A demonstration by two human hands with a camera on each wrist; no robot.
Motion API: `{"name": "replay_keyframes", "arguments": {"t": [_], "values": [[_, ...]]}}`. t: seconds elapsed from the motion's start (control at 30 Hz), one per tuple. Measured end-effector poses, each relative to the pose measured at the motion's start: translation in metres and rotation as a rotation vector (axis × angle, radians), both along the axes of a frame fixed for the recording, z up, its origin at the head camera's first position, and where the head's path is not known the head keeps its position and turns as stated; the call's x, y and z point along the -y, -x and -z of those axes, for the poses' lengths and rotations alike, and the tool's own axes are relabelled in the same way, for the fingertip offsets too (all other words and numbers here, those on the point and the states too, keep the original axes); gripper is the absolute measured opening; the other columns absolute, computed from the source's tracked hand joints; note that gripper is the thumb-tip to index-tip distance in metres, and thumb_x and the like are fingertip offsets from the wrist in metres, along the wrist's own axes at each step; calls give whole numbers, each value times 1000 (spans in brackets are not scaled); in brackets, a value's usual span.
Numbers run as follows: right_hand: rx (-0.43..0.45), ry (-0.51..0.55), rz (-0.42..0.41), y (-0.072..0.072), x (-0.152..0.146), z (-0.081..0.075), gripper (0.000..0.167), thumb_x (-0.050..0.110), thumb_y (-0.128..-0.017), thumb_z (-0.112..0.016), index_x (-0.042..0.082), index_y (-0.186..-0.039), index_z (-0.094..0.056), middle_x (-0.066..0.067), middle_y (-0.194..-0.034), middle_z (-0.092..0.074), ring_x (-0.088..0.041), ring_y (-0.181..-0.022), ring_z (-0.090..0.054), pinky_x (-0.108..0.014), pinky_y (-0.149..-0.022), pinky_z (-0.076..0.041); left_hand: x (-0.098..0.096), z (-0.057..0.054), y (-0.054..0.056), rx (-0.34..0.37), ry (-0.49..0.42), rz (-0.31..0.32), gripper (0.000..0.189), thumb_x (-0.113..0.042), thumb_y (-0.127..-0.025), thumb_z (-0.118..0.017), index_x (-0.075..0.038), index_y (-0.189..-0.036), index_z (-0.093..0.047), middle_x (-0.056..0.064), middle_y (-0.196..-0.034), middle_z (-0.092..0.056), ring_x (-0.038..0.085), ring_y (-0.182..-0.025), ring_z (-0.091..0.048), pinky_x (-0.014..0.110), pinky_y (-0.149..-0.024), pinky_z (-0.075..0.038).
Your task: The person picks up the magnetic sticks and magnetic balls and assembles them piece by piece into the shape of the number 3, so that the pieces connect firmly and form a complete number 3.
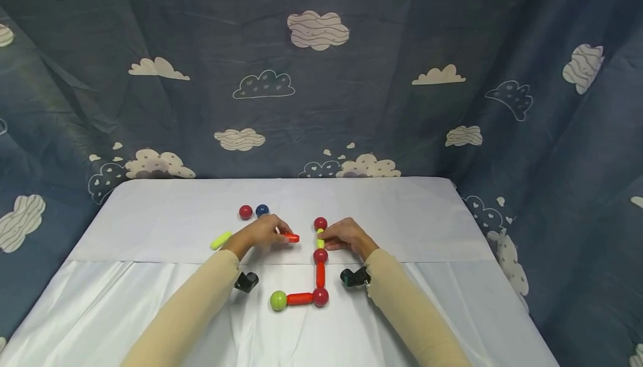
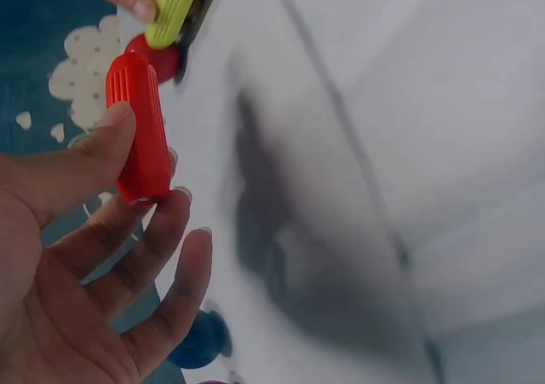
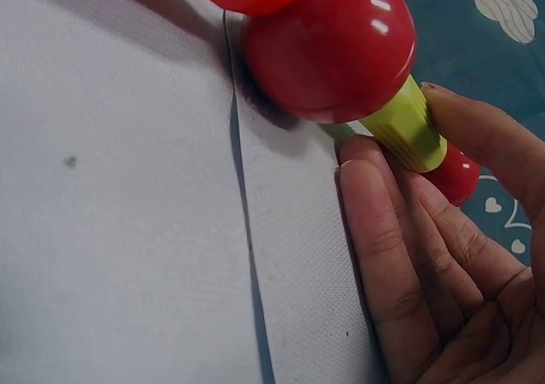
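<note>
My left hand (image 1: 263,230) pinches a short red rod (image 2: 140,128) between thumb and fingers, held above the table to the left of a chain of balls and rods. My right hand (image 1: 348,235) grips a yellow-green rod (image 3: 410,127) in that chain. This rod joins a far red ball (image 1: 320,223) to a middle red ball (image 1: 320,256). From the middle ball a red rod (image 1: 320,275) runs nearer to a corner red ball (image 1: 320,297). Leftward from the corner, another red rod (image 1: 300,299) leads to a green ball (image 1: 278,300).
Beyond the left hand lie a loose red ball (image 1: 245,212) and a blue ball (image 1: 262,210). A loose yellow-green rod (image 1: 221,240) rests left of the left wrist. White cloth covers the table (image 1: 150,216); a dark cloud-patterned curtain (image 1: 372,116) hangs behind it.
</note>
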State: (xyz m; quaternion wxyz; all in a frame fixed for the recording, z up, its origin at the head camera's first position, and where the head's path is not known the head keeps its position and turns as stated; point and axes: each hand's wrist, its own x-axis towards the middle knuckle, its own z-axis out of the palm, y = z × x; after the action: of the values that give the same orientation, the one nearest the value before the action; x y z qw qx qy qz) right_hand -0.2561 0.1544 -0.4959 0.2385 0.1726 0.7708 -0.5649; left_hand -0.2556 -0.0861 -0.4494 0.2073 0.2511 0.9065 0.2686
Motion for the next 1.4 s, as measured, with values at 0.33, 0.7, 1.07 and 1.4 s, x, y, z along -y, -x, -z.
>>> {"name": "replay_keyframes", "arguments": {"t": [0.33,0.7,1.07,1.4], "values": [[-4,-20,10,0,0,3,27,19,-75,-83,2,-93,-72,-9,-74,-70,-14,-58,-67,-23,-59,-53,-12,-3,28,28,65,-148,19,-11,-83,-75,-10,-102,-74,2,-94,-66,19,-89,-52,33,-81,-45],[-5,13,12,0,0,1,25,14,-74,-83,1,-92,-72,-9,-72,-70,-12,-54,-65,-24,-57,-53,-23,10,38,36,-9,-256,22,-12,-86,-71,-8,-108,-73,7,-106,-65,26,-107,-50,45,-101,-36],[-8,16,13,0,-1,1,24,15,-75,-83,1,-91,-72,-8,-72,-70,-12,-55,-66,-24,-57,-53,-35,18,37,17,-39,-282,21,-16,-85,-73,-8,-105,-74,6,-102,-66,24,-103,-51,43,-97,-39],[-5,4,10,-1,0,1,26,15,-74,-83,2,-93,-72,-9,-75,-71,-12,-56,-66,-24,-59,-54,-40,26,36,-38,-40,-256,19,-15,-84,-74,-9,-102,-75,5,-98,-68,23,-99,-51,41,-93,-39]]}}
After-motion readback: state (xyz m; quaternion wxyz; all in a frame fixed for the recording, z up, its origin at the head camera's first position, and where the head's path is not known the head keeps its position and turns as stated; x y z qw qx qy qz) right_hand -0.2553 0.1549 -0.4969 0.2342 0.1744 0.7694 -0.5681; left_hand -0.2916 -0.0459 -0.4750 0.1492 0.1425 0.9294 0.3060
